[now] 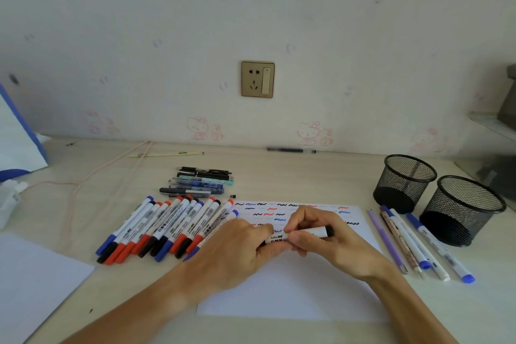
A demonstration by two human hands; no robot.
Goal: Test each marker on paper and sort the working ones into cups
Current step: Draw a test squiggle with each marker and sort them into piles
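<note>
Both hands pinch one black-capped marker [300, 235] above the scribbled paper [290, 282].
Left hand [240, 248] curls round its near end; right hand [321, 237] pinches the barrel; marker row [164, 227] lies left of the grip; two mesh cups [435, 198] stand well right.

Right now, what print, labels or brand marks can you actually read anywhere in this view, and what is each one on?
"AoWu", then Chinese characters and "WH", the rest hidden by fingers: on the white black-ended marker held in both the left hand and the right hand.
"WHITEBOARD MARKER", barely legible: on barrels in the row of white markers with red, blue and black caps.
Barcodes on those barrels: too small to read.
Gold wall socket: no readable text.
</note>
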